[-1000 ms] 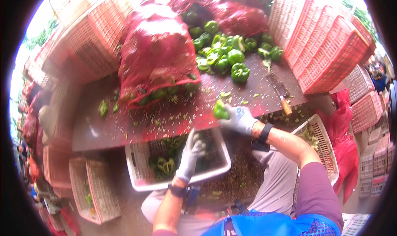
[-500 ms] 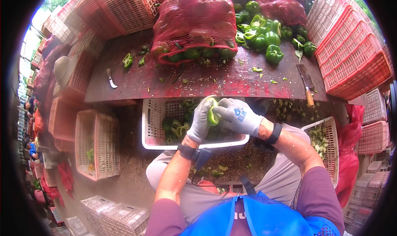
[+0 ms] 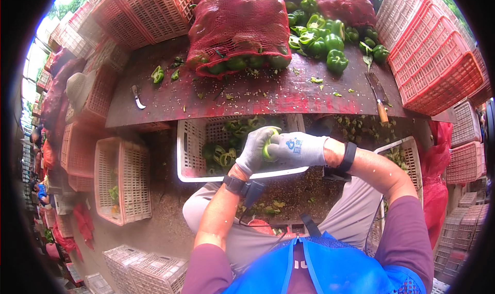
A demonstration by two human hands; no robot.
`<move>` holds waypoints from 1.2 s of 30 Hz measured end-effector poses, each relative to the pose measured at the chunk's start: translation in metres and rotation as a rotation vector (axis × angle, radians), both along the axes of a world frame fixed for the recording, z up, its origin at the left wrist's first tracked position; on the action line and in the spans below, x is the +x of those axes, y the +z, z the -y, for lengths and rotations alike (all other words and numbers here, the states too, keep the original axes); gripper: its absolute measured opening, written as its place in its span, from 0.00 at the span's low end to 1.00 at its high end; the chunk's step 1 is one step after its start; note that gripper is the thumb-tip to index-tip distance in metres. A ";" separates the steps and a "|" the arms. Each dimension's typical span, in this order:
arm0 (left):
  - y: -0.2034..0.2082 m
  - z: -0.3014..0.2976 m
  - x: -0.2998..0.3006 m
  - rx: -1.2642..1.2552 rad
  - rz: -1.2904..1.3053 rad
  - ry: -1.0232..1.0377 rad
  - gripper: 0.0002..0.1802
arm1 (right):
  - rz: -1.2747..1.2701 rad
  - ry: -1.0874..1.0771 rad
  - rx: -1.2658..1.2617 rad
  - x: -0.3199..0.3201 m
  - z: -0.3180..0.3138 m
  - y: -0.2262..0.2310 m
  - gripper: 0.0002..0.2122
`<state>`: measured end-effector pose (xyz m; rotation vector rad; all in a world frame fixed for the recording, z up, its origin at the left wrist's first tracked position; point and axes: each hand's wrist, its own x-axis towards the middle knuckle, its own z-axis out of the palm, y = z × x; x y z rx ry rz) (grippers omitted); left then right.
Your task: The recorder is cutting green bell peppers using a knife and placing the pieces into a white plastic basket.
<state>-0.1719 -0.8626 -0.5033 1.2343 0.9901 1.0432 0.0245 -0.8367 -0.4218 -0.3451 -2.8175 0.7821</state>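
Observation:
A cut green bell pepper (image 3: 267, 150) with its pale inside showing is held over a white-rimmed crate (image 3: 237, 179). My left hand (image 3: 252, 152), in a grey glove, wraps round it from the left. From the right, my right hand (image 3: 296, 147), gloved alike, is closed with its fingers pressed against the pepper; its fingertips are partly hidden. Inside the crate lie several cut green peppers (image 3: 223, 157). On the table (image 3: 175, 100) beyond it rests a red mesh sack (image 3: 240, 31) of green peppers, with a heap of loose peppers (image 3: 322, 38) to its right.
A curved knife (image 3: 137, 97) lies at the table's left, and a wooden-handled knife (image 3: 380, 100) at its right. Stacked pink crates (image 3: 435, 62) flank the table. Another crate (image 3: 410, 160) with green scraps stands by my right knee; a pale crate (image 3: 122, 180) stands to the left.
My right hand has tilted and closed in on the pepper, with the right elbow swung outward. The pepper has dropped slightly and turned. The whole view has shifted a little.

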 end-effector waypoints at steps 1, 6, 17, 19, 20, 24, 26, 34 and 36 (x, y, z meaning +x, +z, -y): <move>0.003 -0.001 0.002 -0.009 0.016 -0.013 0.25 | 0.038 0.000 0.043 0.002 -0.001 0.003 0.06; -0.018 -0.008 0.004 0.042 0.039 0.051 0.25 | -0.007 -0.155 0.152 0.002 0.007 -0.020 0.07; -0.082 -0.014 0.022 -0.370 0.256 0.452 0.18 | -0.001 -0.818 -0.040 0.005 0.038 -0.074 0.07; -0.082 -0.013 0.023 -0.250 0.099 0.456 0.16 | -0.021 -0.813 -0.190 0.022 0.027 -0.057 0.07; -0.084 -0.013 0.021 -0.191 0.042 0.446 0.15 | -0.058 -0.841 -0.335 0.041 0.023 -0.047 0.07; -0.097 -0.015 0.022 -0.212 -0.093 0.482 0.14 | -0.114 -0.982 -0.829 0.110 0.013 -0.034 0.09; -0.101 -0.017 0.019 -0.231 -0.326 0.461 0.18 | 0.014 -0.939 -0.401 0.148 0.005 -0.026 0.09; -0.116 -0.021 0.005 -0.092 -0.624 0.358 0.32 | 0.896 -1.245 0.000 0.305 -0.028 0.001 0.22; -0.115 -0.026 0.003 -0.251 -0.464 0.244 0.28 | 0.392 -1.243 0.017 0.306 -0.083 -0.029 0.28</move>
